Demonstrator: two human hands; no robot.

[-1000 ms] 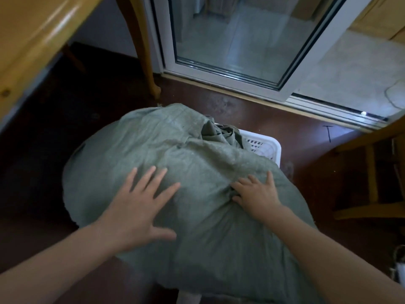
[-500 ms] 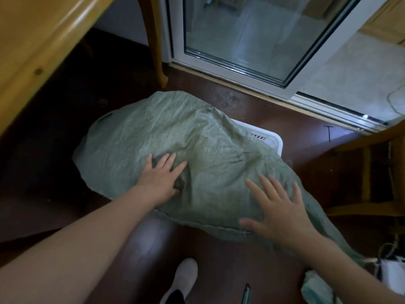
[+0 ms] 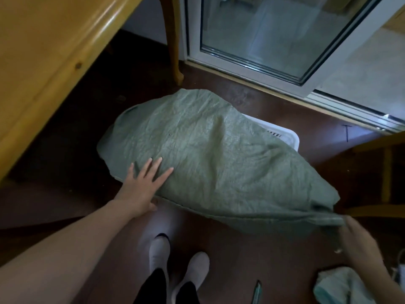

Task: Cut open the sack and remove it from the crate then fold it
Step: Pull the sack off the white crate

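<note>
A green woven sack [image 3: 210, 159] lies spread over a white plastic crate [image 3: 285, 137], of which only the far right corner shows. My left hand [image 3: 142, 185] rests flat on the sack's near left edge, fingers spread. My right hand [image 3: 359, 242] pinches the sack's near right corner and holds it taut, slightly lifted off the floor. A thin dark tool [image 3: 256, 291], perhaps a cutter, lies on the floor near my feet.
A wooden table [image 3: 50, 53] overhangs at left, its leg [image 3: 173, 40] behind the sack. A sliding glass door [image 3: 274, 34] stands beyond. A wooden chair frame [image 3: 385, 172] is at right. My white-socked feet [image 3: 175, 262] and a pale green cloth [image 3: 337, 288] are on the floor.
My right hand slid off the top of the sack to its right corner and gripped it. The sack is pulled flatter and wider. My left hand stayed near the left edge.
</note>
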